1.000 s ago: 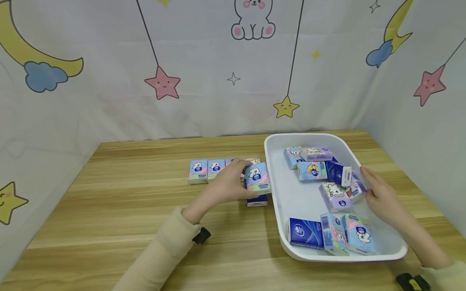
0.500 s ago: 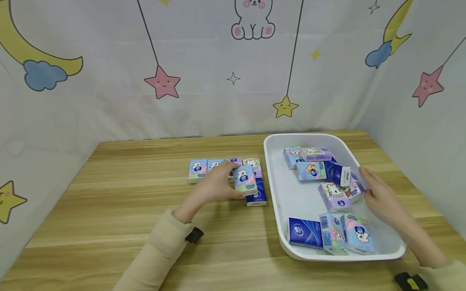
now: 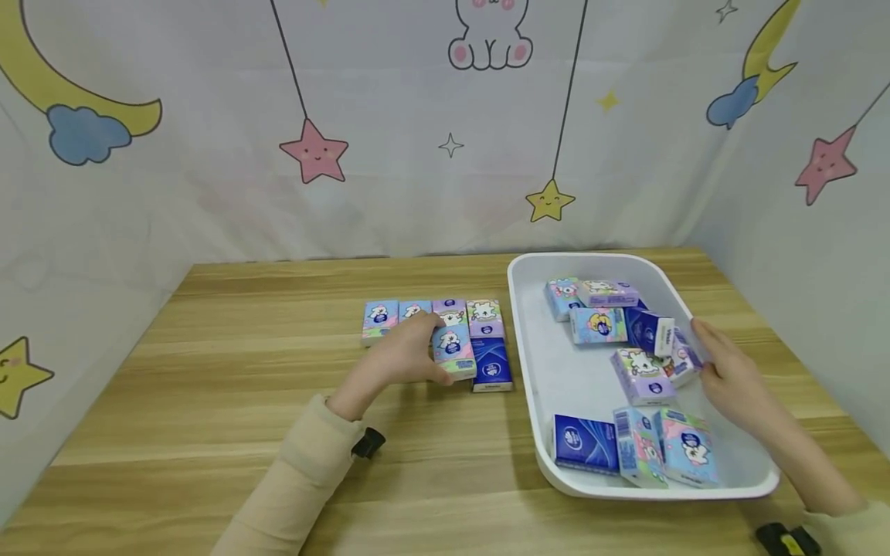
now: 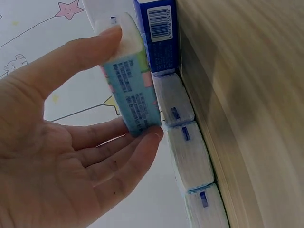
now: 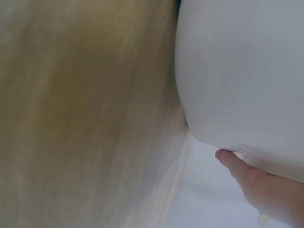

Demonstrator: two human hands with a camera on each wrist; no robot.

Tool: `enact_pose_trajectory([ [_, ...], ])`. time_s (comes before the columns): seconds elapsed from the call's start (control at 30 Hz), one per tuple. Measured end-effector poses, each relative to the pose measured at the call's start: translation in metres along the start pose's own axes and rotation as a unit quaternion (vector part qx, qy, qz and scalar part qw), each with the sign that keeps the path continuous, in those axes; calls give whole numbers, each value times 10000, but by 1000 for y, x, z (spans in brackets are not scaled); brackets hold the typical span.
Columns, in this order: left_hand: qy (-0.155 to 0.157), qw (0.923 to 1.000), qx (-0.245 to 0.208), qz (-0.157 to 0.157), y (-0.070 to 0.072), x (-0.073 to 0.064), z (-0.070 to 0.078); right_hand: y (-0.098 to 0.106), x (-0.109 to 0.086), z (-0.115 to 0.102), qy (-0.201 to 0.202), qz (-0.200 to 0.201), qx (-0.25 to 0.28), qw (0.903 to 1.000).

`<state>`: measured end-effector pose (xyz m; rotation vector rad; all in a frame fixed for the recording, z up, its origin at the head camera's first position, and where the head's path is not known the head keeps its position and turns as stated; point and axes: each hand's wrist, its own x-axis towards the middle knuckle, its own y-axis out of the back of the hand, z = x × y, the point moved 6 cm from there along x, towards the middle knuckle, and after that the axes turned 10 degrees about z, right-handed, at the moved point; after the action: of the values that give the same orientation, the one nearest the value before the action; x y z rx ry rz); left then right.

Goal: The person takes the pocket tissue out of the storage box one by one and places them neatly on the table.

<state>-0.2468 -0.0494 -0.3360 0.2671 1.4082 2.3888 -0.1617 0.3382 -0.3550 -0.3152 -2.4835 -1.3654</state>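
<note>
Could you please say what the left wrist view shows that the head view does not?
Only the left wrist view shows the barcode on the side of the dark blue rectangular pack, and the small printed text along a narrow side of the light blue, pastel-patterned pack.

Only the head view shows the right hand, and the blue and pastel packs inside the white oblong tray.

Both show the left hand holding the light blue pack, the dark blue pack, the wood-grain table and the star-printed white backdrop.
</note>
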Motion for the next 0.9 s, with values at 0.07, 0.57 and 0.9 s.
enact_pose_trajectory([
  [0.07, 54, 10000, -8, -27, 0, 0, -1, 0, 0, 0, -4, 3, 11, 10000],
  [0.57, -246, 9991, 336, 72, -11, 2, -2, 0, 0, 0, 3, -3, -20, 10000],
  [0.9, -172, 9972, 708, 151, -17, 0, -1, 0, 0, 0, -42, -27, -14, 10000],
])
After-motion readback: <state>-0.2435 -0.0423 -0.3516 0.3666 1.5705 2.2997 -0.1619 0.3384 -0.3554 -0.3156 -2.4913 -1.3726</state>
